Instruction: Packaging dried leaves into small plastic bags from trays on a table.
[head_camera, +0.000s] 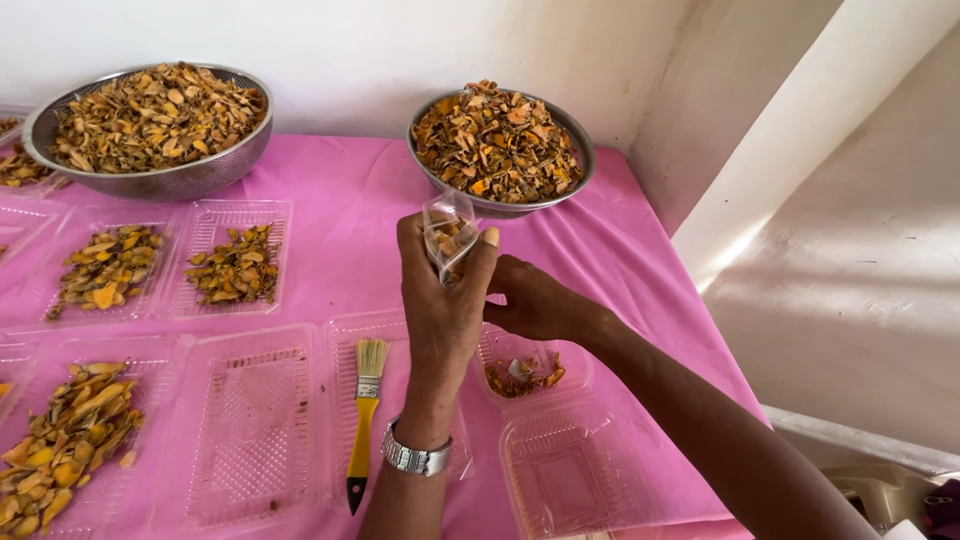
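- Two bare hands meet above a pink table cover (340, 230); the left hand (440, 300), with a metal wristwatch (415, 458) on its wrist, is raised upright.
- Its fingers and thumb are clamped round a small clear pouch (448, 232) that holds a few orange-brown dried pieces; the pouch stands up out of the fist, just in front of the right-hand steel bowl (500, 145).
- Beside it, the right hand (535, 300) has its fingers curled against the heel of the left hand below the pouch; whether they pinch anything cannot be told.
- Under the hands lies an open clear plastic box (540, 400) with some dried pieces in its lid half.
- A yellow-handled brush (365, 420) rests in an empty tray left of the left wrist.
- Farther left, trays with dried slices (235, 265) and a heaped steel colander (155, 130) sit well apart from the hands.
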